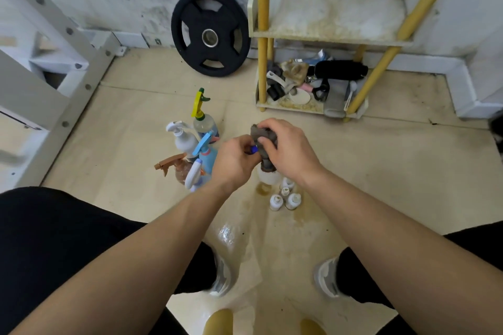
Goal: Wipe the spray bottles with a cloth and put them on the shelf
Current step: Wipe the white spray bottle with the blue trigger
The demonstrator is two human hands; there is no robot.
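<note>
While the right hand (291, 149) curled its fingers round a crumpled grey cloth (262, 136), it pressed that cloth over the head and neck of a spray bottle (268, 175) held upright between both hands. The left hand (234, 163), just beside it and touching the cloth, gripped the bottle's top, with a small blue nozzle tip (254, 149) showing between its fingers. Only the bottle's rounded white body showed below the two hands; the rest was hidden by cloth and fingers.

Just left of the left hand, a tight cluster of trigger bottles stood on the floor: a clear one with a yellow and green head (202, 114), a white plastic one (183, 139), a light blue one (208, 155), a brown-headed one (177, 167) and a white-headed one (194, 174) partly behind the left wrist. Beneath the right wrist stood four small white bottles (285, 196) close together, beside a brownish wet stain.

Beyond the hands stood the shelf (332, 35), with yellow round posts and pale, stained boards; its middle board was bare, while its bottom board held a jumble of dark and beige items (313, 81). A black weight plate (209, 32) leaned against the mottled wall beside it.
</note>
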